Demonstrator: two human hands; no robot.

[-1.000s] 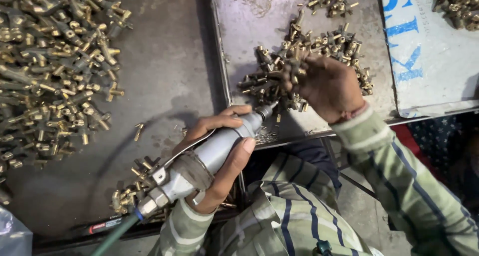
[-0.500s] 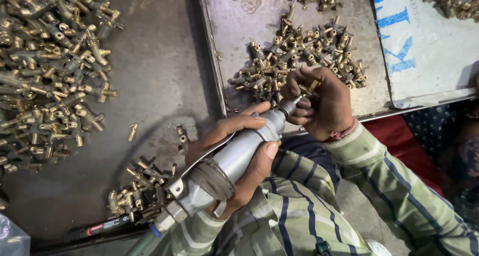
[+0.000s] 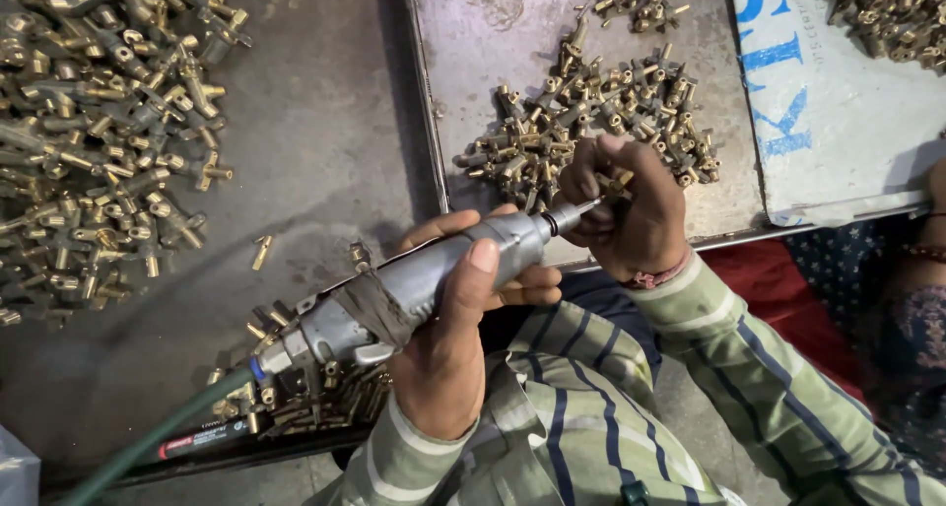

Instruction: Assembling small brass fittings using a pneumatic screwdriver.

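Brass fitting (image 3: 619, 186) was pinched in the right hand (image 3: 631, 215) over the metal tray (image 3: 473, 92), near the fitting pile (image 3: 591, 112). Left hand (image 3: 448, 358) gripped the pneumatic grinder (image 3: 414, 289), tip touching the fitting.

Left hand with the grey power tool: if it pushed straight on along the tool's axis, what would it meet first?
The left hand aims the grey tool up-right. Its tip would first meet the small brass part pinched in the right hand; beyond lies the brass pile. Contact looks near, though depth is unclear.
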